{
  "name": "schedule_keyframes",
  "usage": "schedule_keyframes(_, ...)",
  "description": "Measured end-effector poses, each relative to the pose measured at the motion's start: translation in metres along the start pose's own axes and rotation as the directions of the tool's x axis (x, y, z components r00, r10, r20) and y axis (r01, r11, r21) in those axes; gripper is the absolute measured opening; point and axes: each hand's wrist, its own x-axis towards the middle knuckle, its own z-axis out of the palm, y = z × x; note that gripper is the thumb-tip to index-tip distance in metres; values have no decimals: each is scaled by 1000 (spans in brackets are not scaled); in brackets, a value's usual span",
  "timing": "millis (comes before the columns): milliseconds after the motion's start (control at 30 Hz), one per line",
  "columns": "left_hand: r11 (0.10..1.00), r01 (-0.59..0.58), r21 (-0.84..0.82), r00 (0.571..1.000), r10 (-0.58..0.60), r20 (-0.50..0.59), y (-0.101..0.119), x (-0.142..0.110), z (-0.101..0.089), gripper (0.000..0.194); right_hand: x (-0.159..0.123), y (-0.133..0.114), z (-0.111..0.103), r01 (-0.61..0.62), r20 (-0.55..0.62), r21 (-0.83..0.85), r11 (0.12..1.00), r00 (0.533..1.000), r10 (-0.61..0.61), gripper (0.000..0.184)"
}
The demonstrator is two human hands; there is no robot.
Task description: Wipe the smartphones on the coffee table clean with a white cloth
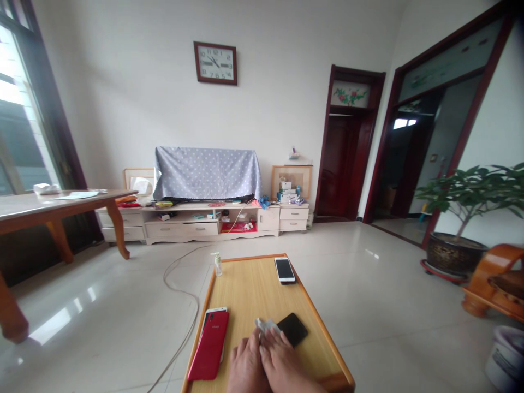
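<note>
My left hand (245,368) and my right hand (282,367) sit close together at the near edge of a low wooden table (262,289) with an orange rim. A crumpled white tissue (265,326) is bunched under the fingertips of both hands. Just beyond my right fingers lies a black smartphone (292,329). To the left of my left hand is a phone in a red case (208,344), with a white phone edge showing beneath it. A white smartphone (284,269) rests near the far edge, and a small pump bottle (218,265) stands at the far left corner.
A thin cable (176,295) snakes across the tiled floor left of the low table. A long wooden table (49,204) stands at left, and a cloth-covered TV (207,173) sits on a cabinet ahead. At right are a potted plant (462,202) and a wooden chair (491,278).
</note>
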Motion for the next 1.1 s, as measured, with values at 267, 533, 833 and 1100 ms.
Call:
schedule_keyframes(267, 1000, 22, -1, 1000, -22, 8, 2, 0, -2, 71, -35, 29, -9, -65, -15, -21, 998, 998, 65, 56)
schedule_keyframes(533, 999, 32, -34, 999, -33, -12, 9, -3, -9, 71, -13, 53, -16, -344, -236, -144, 928, 923, 305, 60)
schedule_keyframes(833, 999, 8, -33, 1000, -8, 2, 8, -3, -11, 58, -29, 40, 1, -21, -136, -49, 999, 991, 14, 48)
schedule_keyframes(1100, 1000, 18, -2, 999, -18, 27, 9, -2, -11, 67, -28, 63, -5, -167, -217, -66, 984, 965, 150, 43)
